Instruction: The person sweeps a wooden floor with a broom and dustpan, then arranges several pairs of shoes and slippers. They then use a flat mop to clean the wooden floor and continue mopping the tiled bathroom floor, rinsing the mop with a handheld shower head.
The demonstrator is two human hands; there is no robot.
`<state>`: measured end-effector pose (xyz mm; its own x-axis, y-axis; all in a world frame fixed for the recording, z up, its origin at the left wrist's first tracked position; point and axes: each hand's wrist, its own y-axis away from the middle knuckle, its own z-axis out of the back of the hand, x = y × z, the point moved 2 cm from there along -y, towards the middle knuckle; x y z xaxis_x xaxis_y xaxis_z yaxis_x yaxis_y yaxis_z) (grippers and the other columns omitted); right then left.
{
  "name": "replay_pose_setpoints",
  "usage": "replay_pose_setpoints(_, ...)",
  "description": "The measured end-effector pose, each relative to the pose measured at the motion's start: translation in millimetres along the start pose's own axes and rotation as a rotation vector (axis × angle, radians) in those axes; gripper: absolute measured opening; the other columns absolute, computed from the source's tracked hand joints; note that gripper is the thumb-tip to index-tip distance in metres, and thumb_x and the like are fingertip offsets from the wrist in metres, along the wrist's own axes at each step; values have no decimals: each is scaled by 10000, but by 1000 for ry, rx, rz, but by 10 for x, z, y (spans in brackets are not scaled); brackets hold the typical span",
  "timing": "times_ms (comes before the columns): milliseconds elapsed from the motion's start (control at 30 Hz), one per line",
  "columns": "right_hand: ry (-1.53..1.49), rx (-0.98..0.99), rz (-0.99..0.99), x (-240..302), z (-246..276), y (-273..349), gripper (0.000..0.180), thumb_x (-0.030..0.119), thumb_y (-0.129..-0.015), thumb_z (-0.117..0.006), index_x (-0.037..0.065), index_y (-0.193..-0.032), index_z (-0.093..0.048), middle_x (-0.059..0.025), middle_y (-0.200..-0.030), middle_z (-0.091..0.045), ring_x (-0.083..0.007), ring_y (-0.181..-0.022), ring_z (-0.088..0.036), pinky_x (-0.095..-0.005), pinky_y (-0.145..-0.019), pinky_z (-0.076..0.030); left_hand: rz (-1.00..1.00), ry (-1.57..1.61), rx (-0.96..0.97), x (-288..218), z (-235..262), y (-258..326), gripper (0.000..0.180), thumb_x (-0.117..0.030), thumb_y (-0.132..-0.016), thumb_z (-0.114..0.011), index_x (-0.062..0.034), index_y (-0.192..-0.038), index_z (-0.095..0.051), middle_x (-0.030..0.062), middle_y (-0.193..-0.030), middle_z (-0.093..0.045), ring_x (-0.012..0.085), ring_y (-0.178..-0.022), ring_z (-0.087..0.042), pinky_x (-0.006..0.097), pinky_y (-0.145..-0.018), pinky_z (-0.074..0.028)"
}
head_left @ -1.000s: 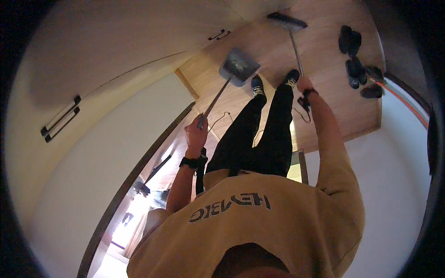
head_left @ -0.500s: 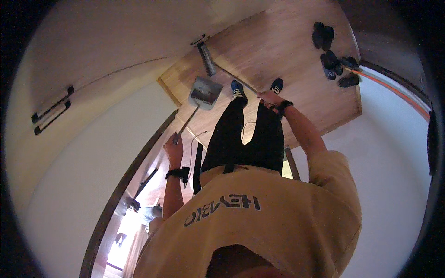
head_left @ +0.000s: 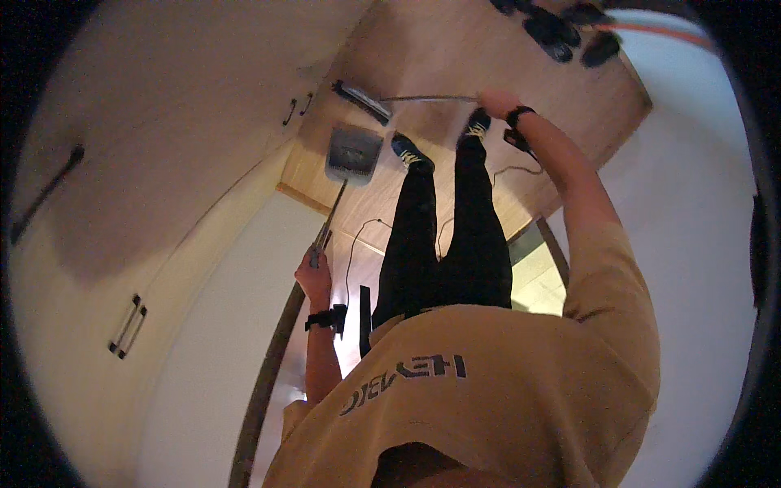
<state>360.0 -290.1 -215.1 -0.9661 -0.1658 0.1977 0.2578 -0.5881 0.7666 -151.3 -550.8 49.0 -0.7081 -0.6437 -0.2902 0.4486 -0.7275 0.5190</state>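
My left hand (head_left: 314, 275) is closed round the handle of a long-handled grey dustpan (head_left: 355, 151), whose pan rests on the wood floor left of my feet. Out to the right, my right hand (head_left: 498, 104) grips the end part of a broom's stick. The broom head (head_left: 361, 102), dark bristles on a grey bar, lies on the floor just beyond the dustpan, and its stick runs across in front of my shoes. A gap separates the bristles from the pan. Blur softens the fingers of my right hand.
Several dark shoes (head_left: 553, 39) stand at the far right by the wall. Cabinet doors with black handles (head_left: 128, 327) rise at the left. A thin cable (head_left: 358, 241) trails over the floor near my legs. A doorway frame (head_left: 272, 382) is at lower left.
My right hand has swung outward and away, turning the broom so its stick lies nearly crosswise. The whole view has shifted, and the dustpan stays left of my feet.
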Motion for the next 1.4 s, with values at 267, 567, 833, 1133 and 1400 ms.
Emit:
replay_pose_setpoints(267, -117, -59, -272, -1349, -387, 765, 178, 161, -862, -636, 47, -967, -722, -197, -1023, -721, -378, -952, -693, -497, -792, -563, -139, -121, -6, -976, 92, -95, 267, -221, -949, -694, 38, -1003, -725, 147, -782, -730, 198, -673, -674, 359, -607, -515)
replay_pose_setpoints(567, -547, -293, -553, -1566, -1578, 3520, 272, 224, -928, -590, 5, -1035, -710, -270, -1044, -689, -447, -961, -663, -526, -821, -520, -480, -240, 119, -1345, 108, -91, 326, -203, -939, -698, 25, -1172, -712, 195, -867, -750, 206, -774, -734, 340, -683, -551)
replay_pose_setpoints(833, -904, -410, -745, -785, -1899, 2983, 366, 312, -930, -569, -19, -1003, -706, -265, -1012, -708, -458, -953, -677, -556, -844, -533, -644, -207, 219, -2289, 65, 254, 325, -212, -919, -715, 4, -1162, -725, 161, -796, -729, 153, -679, -664, 331, -635, -517)
replay_pose_setpoints(1133, -1050, -424, -823, -47, -3338, 4670, 344, 331, -992, -550, 22, -1016, -700, -257, -968, -703, -476, -898, -670, -550, -808, -540, -867, -371, 193, -2845, -101, 398, 341, -312, -915, -699, -49, -1130, -732, 216, -892, -726, 396, -837, -714, 458, -704, -560)
replay_pose_setpoints(1400, -1344, -451, -974, 724, -3799, 6094, 345, 329, -1030, -538, -13, -1048, -587, -240, -832, -641, -427, -779, -632, -533, -705, -486, -1086, -537, 261, -2848, -246, 204, 393, -347, -939, -646, -75, -1221, -687, 238, -979, -713, 434, -916, -681, 501, -751, -549)
